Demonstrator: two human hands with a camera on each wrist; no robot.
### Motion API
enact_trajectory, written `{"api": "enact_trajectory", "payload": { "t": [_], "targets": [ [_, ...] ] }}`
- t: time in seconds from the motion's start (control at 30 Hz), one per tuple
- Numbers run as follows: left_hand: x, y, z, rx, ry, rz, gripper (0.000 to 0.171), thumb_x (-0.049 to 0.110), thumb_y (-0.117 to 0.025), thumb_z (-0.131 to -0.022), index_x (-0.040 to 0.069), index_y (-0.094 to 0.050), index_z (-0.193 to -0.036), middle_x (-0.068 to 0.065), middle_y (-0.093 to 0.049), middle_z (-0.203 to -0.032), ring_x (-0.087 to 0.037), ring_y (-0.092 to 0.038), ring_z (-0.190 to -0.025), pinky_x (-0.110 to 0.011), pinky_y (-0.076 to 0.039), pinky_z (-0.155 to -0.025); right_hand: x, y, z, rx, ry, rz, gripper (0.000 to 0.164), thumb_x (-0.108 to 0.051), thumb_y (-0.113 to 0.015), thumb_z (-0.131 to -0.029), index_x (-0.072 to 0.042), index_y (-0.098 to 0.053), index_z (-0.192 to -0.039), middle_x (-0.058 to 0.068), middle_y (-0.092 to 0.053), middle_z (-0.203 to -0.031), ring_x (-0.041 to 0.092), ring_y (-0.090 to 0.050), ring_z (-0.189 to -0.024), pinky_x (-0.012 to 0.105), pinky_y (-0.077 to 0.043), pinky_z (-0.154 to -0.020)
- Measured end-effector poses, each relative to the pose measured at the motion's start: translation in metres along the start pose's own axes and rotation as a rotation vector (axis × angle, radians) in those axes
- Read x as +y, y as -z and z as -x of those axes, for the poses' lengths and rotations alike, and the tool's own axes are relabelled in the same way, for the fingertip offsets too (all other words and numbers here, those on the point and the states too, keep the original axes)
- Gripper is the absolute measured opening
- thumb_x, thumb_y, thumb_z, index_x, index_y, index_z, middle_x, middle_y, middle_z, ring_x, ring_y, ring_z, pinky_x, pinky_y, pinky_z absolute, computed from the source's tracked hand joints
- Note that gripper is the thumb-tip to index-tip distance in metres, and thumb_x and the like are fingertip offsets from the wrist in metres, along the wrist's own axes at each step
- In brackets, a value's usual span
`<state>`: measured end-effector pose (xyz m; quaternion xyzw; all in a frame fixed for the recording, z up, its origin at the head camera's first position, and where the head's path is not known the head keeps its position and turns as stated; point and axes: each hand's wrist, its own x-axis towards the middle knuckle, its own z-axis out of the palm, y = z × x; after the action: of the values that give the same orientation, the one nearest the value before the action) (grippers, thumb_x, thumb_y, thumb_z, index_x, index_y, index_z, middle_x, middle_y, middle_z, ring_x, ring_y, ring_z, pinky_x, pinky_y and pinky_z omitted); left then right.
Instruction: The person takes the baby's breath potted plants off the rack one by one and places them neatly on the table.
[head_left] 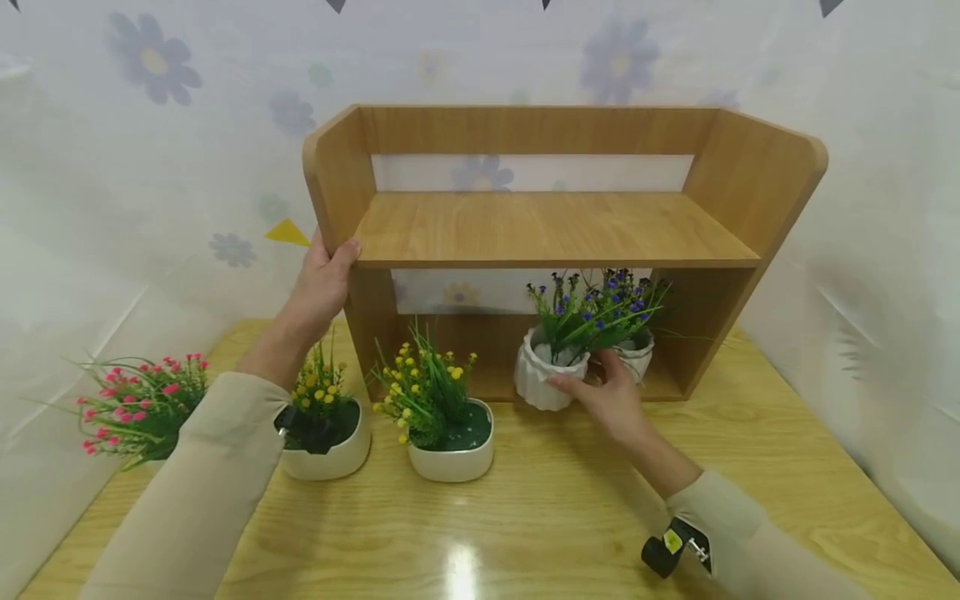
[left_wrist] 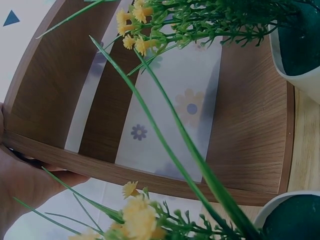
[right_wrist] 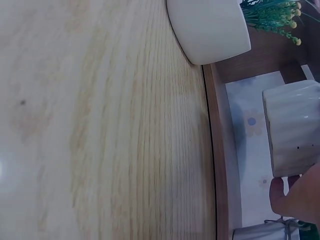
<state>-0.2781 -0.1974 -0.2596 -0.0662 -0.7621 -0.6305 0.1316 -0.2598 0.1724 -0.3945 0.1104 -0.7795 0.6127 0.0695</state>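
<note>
In the head view my left hand [head_left: 321, 283] grips the left side panel of a wooden desktop shelf [head_left: 555, 229], thumb at the front edge of its upper board. The left wrist view shows fingers wrapped round the panel's edge. My right hand [head_left: 613, 396] holds a white ribbed flowerpot [head_left: 551, 371] of purple-blue artificial flowers by its right side. In the right wrist view that flowerpot [right_wrist: 292, 127] hangs raised above the shelf's bottom board, a fingertip at its lower edge. Just right of it, a second pot [head_left: 637, 354], tied with string, stands in the lower compartment.
Two cream oval pots with yellow flowers, one at centre [head_left: 453, 458] and one left of it [head_left: 330, 458], stand before the shelf. Pink flowers [head_left: 142, 400] are at far left, partly behind my left sleeve. A flower-patterned curtain [head_left: 480, 50] hangs behind.
</note>
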Motion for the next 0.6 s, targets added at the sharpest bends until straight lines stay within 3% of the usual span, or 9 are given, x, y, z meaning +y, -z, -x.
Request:
{"api": "enact_trajectory", "payload": {
  "t": [0.23,0.6],
  "targets": [
    [-0.001,-0.001,-0.001,-0.003,0.002,-0.003,0.056,0.028,-0.036,-0.109,0.025,-0.013,-0.161,-0.012,-0.026,-0.161,-0.038,-0.033,-0.142,-0.058,-0.026,-0.115,-0.002,0.014,0.013,-0.096,0.038,-0.010,0.067,-0.006,-0.080,-0.087,0.001,-0.044,-0.144,0.019,-0.051,-0.140,0.033,-0.050,-0.127,0.020,-0.049,-0.092],
    [-0.002,-0.001,-0.003,0.005,-0.001,-0.011,0.057,0.027,-0.037,-0.109,0.026,-0.013,-0.161,-0.010,-0.026,-0.162,-0.037,-0.032,-0.143,-0.056,-0.026,-0.116,-0.003,0.033,0.035,-0.239,0.052,-0.042,0.071,-0.005,-0.079,-0.087,0.001,-0.042,-0.147,0.018,-0.049,-0.144,0.031,-0.046,-0.131,0.025,-0.048,-0.098]
  ]
}}
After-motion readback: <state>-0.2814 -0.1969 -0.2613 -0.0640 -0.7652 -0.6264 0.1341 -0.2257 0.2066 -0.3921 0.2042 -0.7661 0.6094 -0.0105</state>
